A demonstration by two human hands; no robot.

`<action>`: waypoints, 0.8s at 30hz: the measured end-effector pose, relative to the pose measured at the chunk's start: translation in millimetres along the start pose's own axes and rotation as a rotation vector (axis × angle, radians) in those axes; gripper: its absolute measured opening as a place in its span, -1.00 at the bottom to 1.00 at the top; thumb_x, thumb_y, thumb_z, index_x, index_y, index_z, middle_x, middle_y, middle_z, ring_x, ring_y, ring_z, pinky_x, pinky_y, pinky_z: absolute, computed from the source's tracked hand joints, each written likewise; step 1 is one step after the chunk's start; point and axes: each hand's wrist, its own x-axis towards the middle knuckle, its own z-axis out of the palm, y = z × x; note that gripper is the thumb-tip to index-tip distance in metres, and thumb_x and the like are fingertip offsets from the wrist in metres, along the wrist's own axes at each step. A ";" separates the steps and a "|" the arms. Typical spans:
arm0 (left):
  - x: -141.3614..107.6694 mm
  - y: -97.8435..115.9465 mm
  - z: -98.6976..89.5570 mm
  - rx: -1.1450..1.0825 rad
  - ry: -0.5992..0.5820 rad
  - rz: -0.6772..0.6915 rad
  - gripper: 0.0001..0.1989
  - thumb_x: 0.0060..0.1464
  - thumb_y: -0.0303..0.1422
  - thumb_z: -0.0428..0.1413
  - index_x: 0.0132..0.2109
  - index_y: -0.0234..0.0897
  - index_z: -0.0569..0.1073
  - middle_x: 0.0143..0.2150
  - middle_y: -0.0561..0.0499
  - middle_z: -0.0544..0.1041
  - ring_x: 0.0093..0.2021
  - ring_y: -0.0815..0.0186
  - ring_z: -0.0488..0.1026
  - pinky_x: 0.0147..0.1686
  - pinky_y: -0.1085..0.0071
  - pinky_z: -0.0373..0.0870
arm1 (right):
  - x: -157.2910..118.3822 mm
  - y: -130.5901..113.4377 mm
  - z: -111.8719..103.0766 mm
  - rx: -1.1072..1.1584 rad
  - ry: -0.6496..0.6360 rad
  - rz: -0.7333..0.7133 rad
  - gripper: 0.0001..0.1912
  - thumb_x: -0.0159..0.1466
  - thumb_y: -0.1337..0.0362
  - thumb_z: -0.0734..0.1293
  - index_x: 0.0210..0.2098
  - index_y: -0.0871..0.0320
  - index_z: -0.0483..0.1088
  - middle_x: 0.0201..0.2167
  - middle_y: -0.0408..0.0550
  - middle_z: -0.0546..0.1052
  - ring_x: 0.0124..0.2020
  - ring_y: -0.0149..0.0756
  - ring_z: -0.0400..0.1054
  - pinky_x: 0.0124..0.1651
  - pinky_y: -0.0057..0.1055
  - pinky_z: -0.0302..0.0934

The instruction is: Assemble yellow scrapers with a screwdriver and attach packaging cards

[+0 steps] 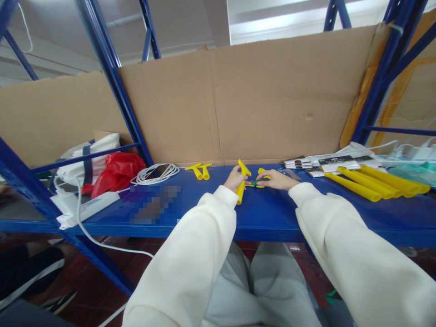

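Observation:
My left hand (233,180) is closed around a yellow T-shaped plastic piece (240,193), its crossbar up and its tubular stem pointing down toward the table. Just to the right, my right hand (277,180) has its thumb and fingers pinched at a small green and yellow piece (255,183). That piece lies between both hands, and its exact shape is too small to tell. Another bit of yellow (261,170) shows behind the right fingertips. Two more yellow T-shaped pieces (199,170) rest at the back of the blue table, left of my hands.
Several long yellow tubes (368,184) lie at the right beside flat black-and-white packages (337,162). On the left are a coiled white cable (155,175), a red plastic bag (119,170) and a white power strip (91,206). A cardboard panel (272,100) stands behind the table.

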 end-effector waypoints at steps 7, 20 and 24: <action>2.4 -1.1 -0.7 -0.007 -0.002 -0.020 -0.43 0.12 -0.63 0.07 0.24 -0.20 0.18 -0.07 -0.06 0.53 -0.55 0.49 0.44 -0.68 0.62 0.22 | -4.5 -10.4 -4.9 -0.028 -0.088 0.071 -0.68 0.08 0.15 0.44 -0.20 0.16 0.57 -0.24 -0.01 0.61 -0.16 -0.12 0.48 -0.01 -0.24 0.31; -4.4 4.2 -3.0 0.007 0.034 -0.062 -0.39 0.13 -0.60 0.08 0.28 -0.19 0.14 0.03 -0.13 0.51 -0.49 0.44 0.52 -0.67 0.60 0.24 | 3.1 -0.3 -7.9 0.477 0.369 0.180 -0.69 0.15 0.04 0.45 -0.45 0.11 0.34 -0.59 -0.11 0.51 -0.54 -0.32 0.41 -0.39 -0.36 0.36; -1.8 2.9 -3.5 0.020 0.052 -0.082 -0.38 0.14 -0.59 0.08 0.30 -0.18 0.13 0.04 -0.14 0.50 -0.53 0.48 0.47 -0.67 0.60 0.25 | 4.7 -1.5 -11.3 0.495 0.551 0.185 -0.63 0.16 -0.04 0.44 -0.41 0.11 0.31 -0.59 -0.17 0.47 -0.61 -0.38 0.35 -0.45 -0.41 0.33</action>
